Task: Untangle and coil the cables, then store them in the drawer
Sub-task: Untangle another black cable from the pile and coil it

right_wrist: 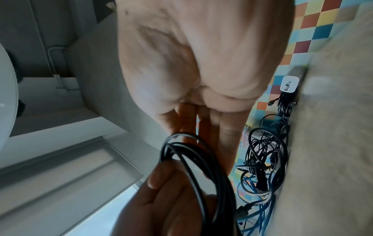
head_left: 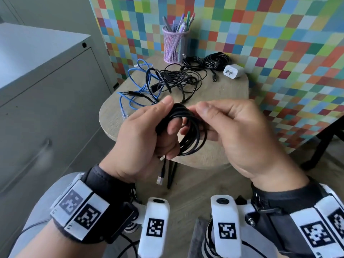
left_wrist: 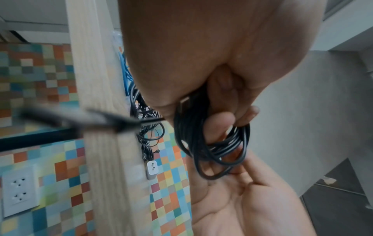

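Two hands: both mine, raised over the near edge of the table (head_left: 223, 101), sharing one black coil (head_left: 188, 131).
Left hand (head_left: 143, 135): fingers and thumb curled round the coil's left side; a plug end (head_left: 160, 178) dangles below.
Right hand (head_left: 234, 131): thumb and fingers pinch the coil's right side.
Tangle (head_left: 173, 81): black cables mixed with a blue cable (head_left: 134, 94), lying on the table beyond my hands.
Charger (head_left: 233, 71): white, far right, beside another black bundle (head_left: 216, 61).
Pen cup (head_left: 175, 45): at the far edge.
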`<state>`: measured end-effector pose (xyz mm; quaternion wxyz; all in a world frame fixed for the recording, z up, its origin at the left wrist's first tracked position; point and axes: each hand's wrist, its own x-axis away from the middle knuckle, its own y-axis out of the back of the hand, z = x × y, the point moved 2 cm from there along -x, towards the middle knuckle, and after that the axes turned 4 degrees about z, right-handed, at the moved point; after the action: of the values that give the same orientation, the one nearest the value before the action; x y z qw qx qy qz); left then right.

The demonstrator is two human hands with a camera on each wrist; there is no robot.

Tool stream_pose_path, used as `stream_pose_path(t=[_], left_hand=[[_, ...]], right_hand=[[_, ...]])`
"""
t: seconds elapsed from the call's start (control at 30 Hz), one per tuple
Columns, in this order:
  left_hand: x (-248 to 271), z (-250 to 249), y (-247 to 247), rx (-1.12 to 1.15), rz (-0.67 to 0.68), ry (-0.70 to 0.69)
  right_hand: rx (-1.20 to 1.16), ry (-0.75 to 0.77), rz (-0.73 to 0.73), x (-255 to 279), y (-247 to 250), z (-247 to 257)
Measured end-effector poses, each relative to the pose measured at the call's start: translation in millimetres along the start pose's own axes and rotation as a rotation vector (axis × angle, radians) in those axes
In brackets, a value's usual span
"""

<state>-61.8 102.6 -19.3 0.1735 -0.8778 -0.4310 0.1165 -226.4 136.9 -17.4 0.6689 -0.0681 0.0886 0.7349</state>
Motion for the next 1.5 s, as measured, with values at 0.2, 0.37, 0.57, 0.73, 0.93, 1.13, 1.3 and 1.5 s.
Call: stream_pose_path(t=[0.2,0.37,0.57,0.73,0.93,1.13,1.3,1.5], left_hand=[[-3.5,4.2,3.9,-0.075,-0.149,-0.046],[-3.1,2.5,1.6,-0.231,-0.169,-0.158],[1.1,-2.7,-6.2,-0.478,-0.197,-0.319],[-0.4,-3.5,0.7,-0.543,-0.343,-0.358],[-0.4,-0.5,-2.8,-0.66,-0.399,-0.466],[-1.4,-2.8,-0.3,-0.654,-0.42,-0.465],[-1.9,-6.1,2.6,-0.568,-0.442,-0.462],[-1.0,-5.6,4.6,-0.707,-0.47,-0.488]], right_hand=[[-0.007,-0.054,0.014,-0.4,-7.5,2.8],[-0.247,-0.108,0.102,-0.2,-15.6,8.7],[-0.246,-0.112,0.091,0.6,-27.8,8.4],[0.38,0.06,-0.089,-0.1,-26.1,6.8],[0.733,0.261,-0.279,0.2,-17.5,7.9],[0.542,0.238,-0.296,0.0,-19.5,2.8],[0.077,0.066,-0.136,-3.0,-13.0,3.7],[0.227,0.118,-0.092,-1.1,-0.7,13.3]])
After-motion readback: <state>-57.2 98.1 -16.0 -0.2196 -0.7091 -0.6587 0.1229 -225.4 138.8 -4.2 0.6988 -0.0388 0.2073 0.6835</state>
